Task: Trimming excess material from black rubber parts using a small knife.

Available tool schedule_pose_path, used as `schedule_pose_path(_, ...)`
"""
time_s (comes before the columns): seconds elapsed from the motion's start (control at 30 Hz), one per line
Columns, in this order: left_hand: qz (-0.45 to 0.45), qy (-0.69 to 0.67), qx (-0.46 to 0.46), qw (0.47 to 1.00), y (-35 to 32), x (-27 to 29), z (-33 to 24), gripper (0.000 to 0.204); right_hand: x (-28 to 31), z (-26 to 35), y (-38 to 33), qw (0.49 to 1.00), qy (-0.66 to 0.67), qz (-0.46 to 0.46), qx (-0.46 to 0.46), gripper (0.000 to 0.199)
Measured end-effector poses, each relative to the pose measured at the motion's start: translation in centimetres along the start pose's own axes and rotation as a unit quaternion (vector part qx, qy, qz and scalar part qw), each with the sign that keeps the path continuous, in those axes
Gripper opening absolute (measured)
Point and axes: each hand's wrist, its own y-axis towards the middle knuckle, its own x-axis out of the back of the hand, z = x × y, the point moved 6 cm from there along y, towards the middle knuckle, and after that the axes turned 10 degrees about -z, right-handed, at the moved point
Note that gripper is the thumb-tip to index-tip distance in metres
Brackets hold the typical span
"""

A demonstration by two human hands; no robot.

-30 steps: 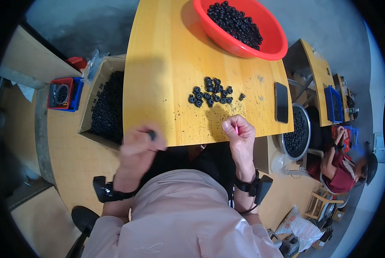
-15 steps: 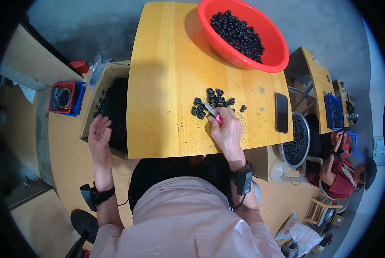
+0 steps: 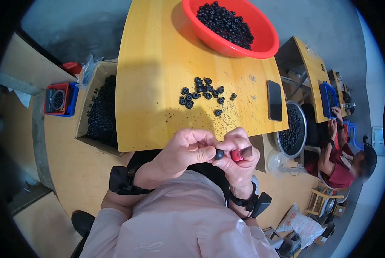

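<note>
My two hands meet just off the front edge of the wooden table point(image 3: 145, 116). My left hand point(image 3: 186, 150) pinches a small round black rubber-like part point(image 3: 218, 154) between thumb and fingers. Right against it, my right hand point(image 3: 242, 161) is closed around a small knife with a pinkish-red handle point(image 3: 236, 155); its flat blade points away to the right. The fingertips of my right hand also reach the black part, though how they touch it is partly hidden. Beyond my hands, a loose cluster of similar black parts point(image 3: 199, 88) lies on the tabletop among dark crumbs.
A red basin point(image 3: 265, 47) of black parts stands at the table's far side. A phone point(image 3: 274, 101) lies near the right edge. On the left is a cardboard box point(image 3: 85, 112) full of black parts; on the right, a metal bowl point(image 3: 303, 124). A co-worker point(image 3: 340, 165) sits far right.
My left hand has come from the cardboard box to the middle and now holds a black part. My right hand has drawn back from the cluster with the knife. The view has shifted slightly.
</note>
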Motion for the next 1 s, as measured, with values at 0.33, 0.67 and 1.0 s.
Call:
schedule_pose_path(0.33, 0.002, 0.018, -0.058, 0.998, -1.1, -0.9, 0.2, 0.026, 0.1, 1.8, -0.5, 0.999, -0.016, -0.016, 0.032, 0.028)
schedule_pose_path(0.67, -0.013, 0.024, -0.078, 0.997, -1.4, -1.3, 0.1, 0.027, 0.8, 1.9, -0.9, 0.997, -0.023, -0.051, 0.050, 0.023)
schedule_pose_path(1.0, 0.009, 0.032, -0.137, 0.990, -1.3, -0.7, -0.2, 0.013, 0.3, 1.9, -1.1, 0.998, -0.014, -0.027, 0.049, 0.025)
